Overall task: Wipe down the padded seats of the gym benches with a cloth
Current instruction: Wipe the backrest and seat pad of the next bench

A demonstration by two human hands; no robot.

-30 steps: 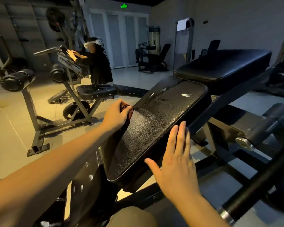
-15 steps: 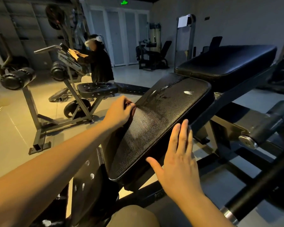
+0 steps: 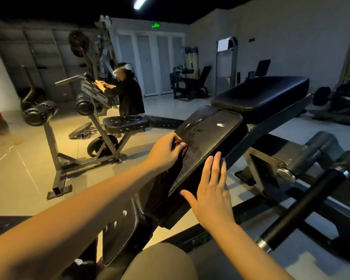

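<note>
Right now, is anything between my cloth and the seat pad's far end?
Nothing visible: the left hand grips a dark cloth on the black textured seat pad; only a small white scuff lies ahead.

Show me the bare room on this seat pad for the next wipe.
Free: the seat pad strip between left hand and right hand, and its far half up to the back pad, bare but for a white scuff. Crowded: the left edge, where the left hand grips a dark cloth, and the near right edge under the right hand.
</note>
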